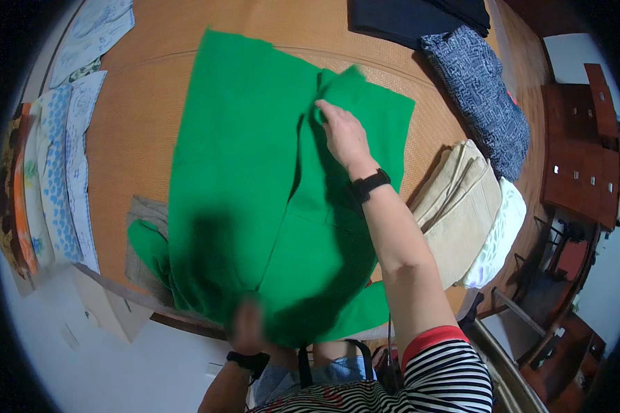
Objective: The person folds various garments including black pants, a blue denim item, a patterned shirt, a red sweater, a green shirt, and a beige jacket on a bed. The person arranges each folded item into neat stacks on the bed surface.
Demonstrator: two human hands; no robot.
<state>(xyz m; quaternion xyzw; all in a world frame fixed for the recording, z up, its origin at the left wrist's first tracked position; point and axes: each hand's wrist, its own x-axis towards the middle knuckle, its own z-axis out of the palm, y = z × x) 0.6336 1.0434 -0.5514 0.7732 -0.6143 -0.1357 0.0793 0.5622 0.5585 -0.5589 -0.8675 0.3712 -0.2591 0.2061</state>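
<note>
A bright green coat lies spread on a woven mat, its front opening running down the middle. One sleeve sticks out at the left, over a piece of grey-brown cloth. My right hand has its fingers curled on the edge of the right front panel, where the fabric turns up in a fold. At the near end of the coat, my left hand is by the top of the opening. That hand is blurred, so its grip does not show. Both wrists wear black bands.
Folded patterned fabrics line the left side. On the right lie a dark patterned garment, beige folded clothing and a white cloth. Black folded clothes sit at the far edge. Wooden furniture stands beyond the right side.
</note>
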